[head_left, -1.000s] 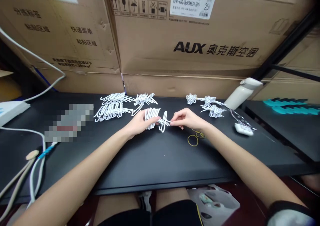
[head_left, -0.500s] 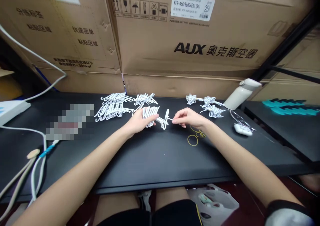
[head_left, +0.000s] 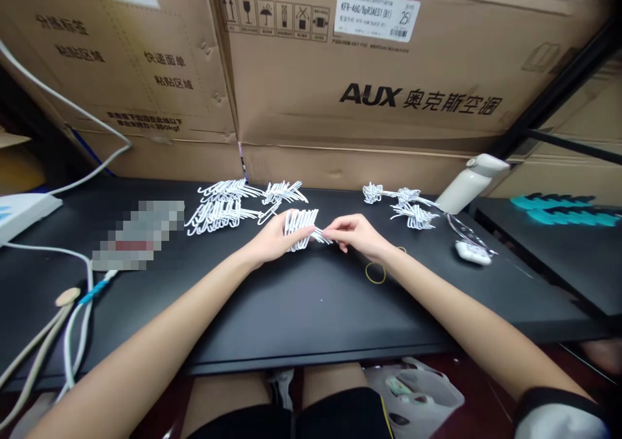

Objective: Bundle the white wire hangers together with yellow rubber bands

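My left hand [head_left: 275, 238] is closed around a bundle of white hooks [head_left: 300, 230], its thumb lying across them. My right hand [head_left: 357, 235] pinches at the thin right ends of the same bundle, close to the left fingertips. Behind my left hand lie piles of white hooks [head_left: 221, 215], with a smaller pile [head_left: 283, 193] beside them. More white bunches [head_left: 414, 216] rest beyond my right hand. A yellow rubber band [head_left: 376, 272] lies on the black table [head_left: 311, 322], partly near my right forearm.
A pale bottle [head_left: 466, 185] stands at the back right, with glasses [head_left: 464, 228] and a white case [head_left: 473, 252] before it. Large cartons [head_left: 291, 115] line the back. At left are a blurred flat object [head_left: 140, 235], a white box [head_left: 29, 212] and cables [head_left: 72, 342].
My right hand has moved left against the bundle. The separate white hook that stood between the hands no longer shows apart from it. My left hand has shifted slightly right.
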